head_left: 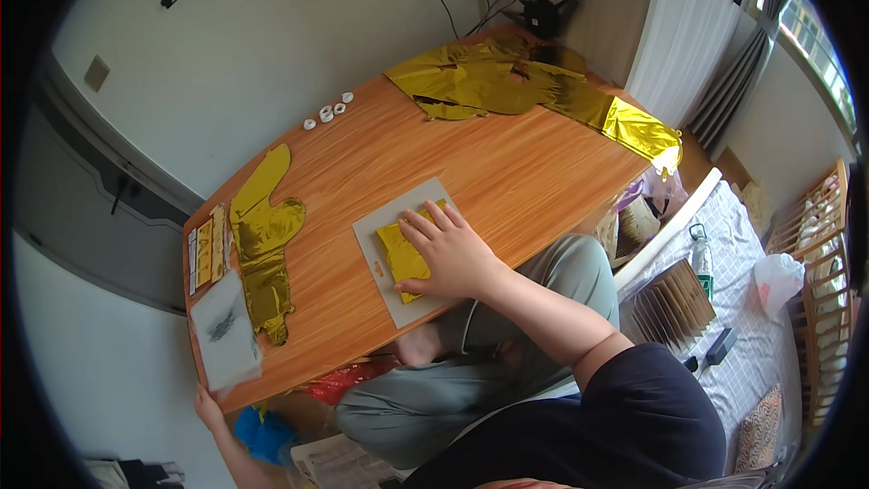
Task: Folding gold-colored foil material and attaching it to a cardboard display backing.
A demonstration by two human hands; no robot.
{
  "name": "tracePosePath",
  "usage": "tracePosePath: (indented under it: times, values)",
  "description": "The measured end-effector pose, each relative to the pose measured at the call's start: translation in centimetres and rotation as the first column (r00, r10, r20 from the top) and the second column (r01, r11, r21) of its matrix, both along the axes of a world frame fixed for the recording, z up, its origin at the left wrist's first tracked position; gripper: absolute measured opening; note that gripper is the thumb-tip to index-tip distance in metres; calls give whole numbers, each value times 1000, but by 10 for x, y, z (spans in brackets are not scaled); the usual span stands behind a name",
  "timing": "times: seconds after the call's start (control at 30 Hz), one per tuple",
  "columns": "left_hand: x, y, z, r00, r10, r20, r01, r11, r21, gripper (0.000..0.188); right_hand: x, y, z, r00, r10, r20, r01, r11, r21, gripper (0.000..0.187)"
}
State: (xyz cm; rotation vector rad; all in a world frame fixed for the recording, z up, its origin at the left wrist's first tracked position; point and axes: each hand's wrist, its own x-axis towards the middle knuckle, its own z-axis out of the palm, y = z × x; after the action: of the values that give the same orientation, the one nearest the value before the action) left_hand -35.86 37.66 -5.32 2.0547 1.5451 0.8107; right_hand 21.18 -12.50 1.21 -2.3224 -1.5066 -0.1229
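My right hand [448, 254] lies flat with fingers spread over a folded gold foil balloon [398, 249]. The foil rests on a grey card [396, 305] with a hanger hole. At the table's left corner, my left hand [210, 409] pinches the lower edge of a translucent plastic bag [226, 330] with a dark smudge of print. The bag's lower end looks blurred. Beside it lies a flat gold foil balloon [267, 244], unfolded. Several packets in a pale pack [206, 252] sit at the left edge.
Larger flat gold foil balloons [480, 81] spread across the far right of the wooden table [362, 145], one hanging over its edge. Several small white rolls [327, 114] stand by the wall. A black router [543, 16] sits at the far corner. A bed [738, 244] is at right.
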Motion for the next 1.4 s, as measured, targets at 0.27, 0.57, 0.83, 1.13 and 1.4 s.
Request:
tracePosePath:
  times: [0.27,0.57,0.83,1.13,1.4]
  values:
    - [-5,-15,-5,989,145,-25,-145,989,-21,51,-2,4,8,999,4,-33,-4,1000,-11,101]
    - [137,-126,103,975,-204,-85,220,937,273,36,-6,8,12,999,-39,32,41,997,-73,95]
    - [158,-126,83,922,-314,-227,371,886,278,46,-11,11,9,1000,0,8,1,997,-80,93]
    - [165,-106,51,907,-404,-119,413,908,73,32,-6,10,3,999,-25,37,27,998,-50,92]
    - [163,-106,38,881,-473,-26,472,873,125,26,-4,7,-4,999,-29,43,30,999,-19,92]
